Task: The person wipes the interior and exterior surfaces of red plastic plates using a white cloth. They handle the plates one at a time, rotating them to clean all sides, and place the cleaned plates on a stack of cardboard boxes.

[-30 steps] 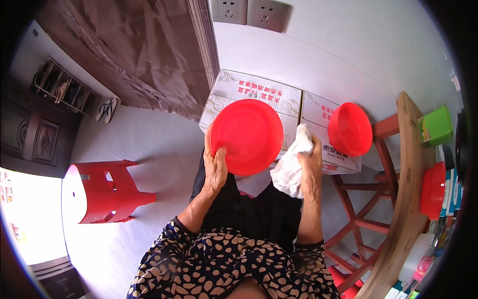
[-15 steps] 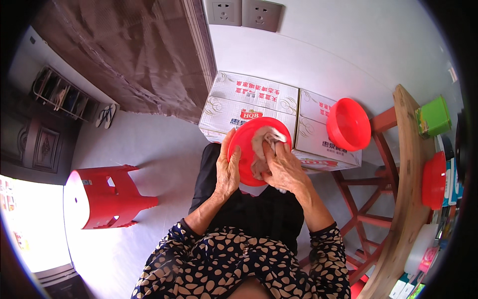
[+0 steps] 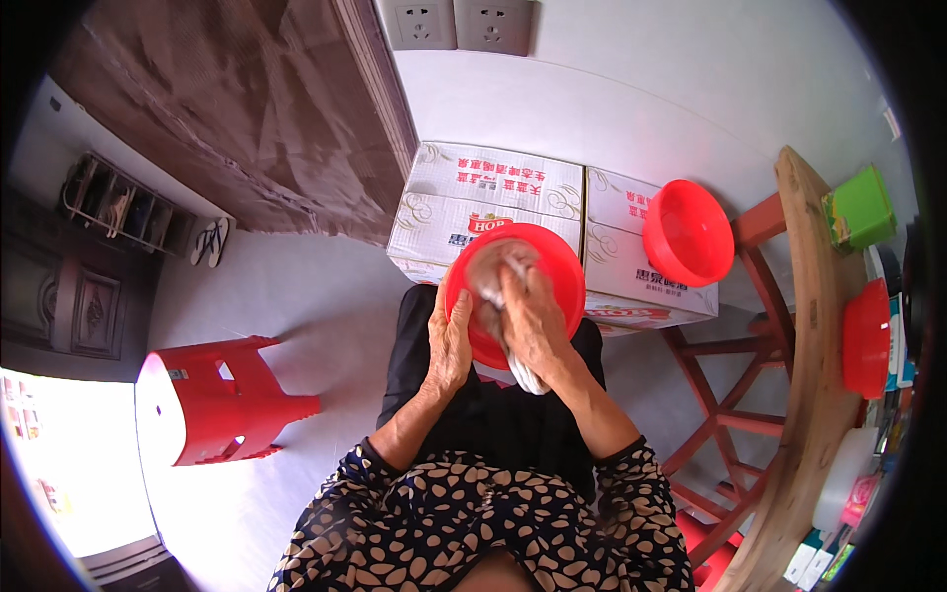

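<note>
I have the red bowl (image 3: pixel 558 268) just about mid-frame, its round mouth facing up toward my view and the far rim overlapping the left carton (image 3: pixel 419 215); whether the two touch, I can't tell from here. The cloth (image 3: pixel 487 268) lies inside the bowl, stretched lengthwise from the upper-left part of the bowl down to the lower right, where a pale end hangs past the near rim. The right hand (image 3: pixel 534 321) is right on top of it, reaching in from the lower right, so it is the nearer hand to the cloth — the left one is on the rim only.

I see the left hand (image 3: pixel 452 340) clamped on the bowl's left edge, thumb over the rim and fingers around the outside. The right hand is bent around the bunched cloth and presses it to the inside; its fingertips are slightly blurred, so I can't tell how tightly they close.

To the right of centre, well apart from both hands, I see another bowl (image 3: pixel 689 233) on the right carton (image 3: pixel 617 247), with a wooden bench (image 3: pixel 801 306) beyond it.
</note>
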